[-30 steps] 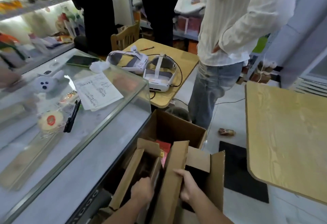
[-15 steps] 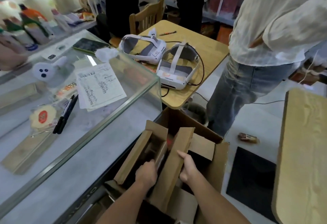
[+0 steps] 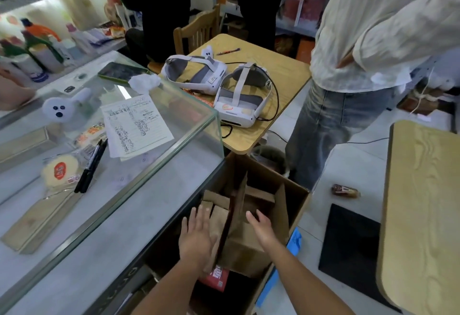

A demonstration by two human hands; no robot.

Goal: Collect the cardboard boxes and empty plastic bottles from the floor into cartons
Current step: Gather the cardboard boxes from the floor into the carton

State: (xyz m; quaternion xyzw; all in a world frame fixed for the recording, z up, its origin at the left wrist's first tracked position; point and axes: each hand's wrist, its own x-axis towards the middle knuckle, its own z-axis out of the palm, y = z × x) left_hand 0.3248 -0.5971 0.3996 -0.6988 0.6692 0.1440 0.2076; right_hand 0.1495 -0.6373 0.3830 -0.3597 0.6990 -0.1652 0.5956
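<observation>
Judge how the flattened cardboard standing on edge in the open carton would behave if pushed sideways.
The flattened cardboard looks thin and stands upright on its edge, so it would probably tip easily. It seems stiff enough to hold its shape, and likely light. The left hand and right hand flank it with open fingers, and other cardboard inside the carton may brace it.

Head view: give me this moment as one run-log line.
carton: on floor beside glass counter | cardboard pieces: upright inside | left hand: open, flat on cardboard | right hand: open, empty | wrapper: on floor
</observation>
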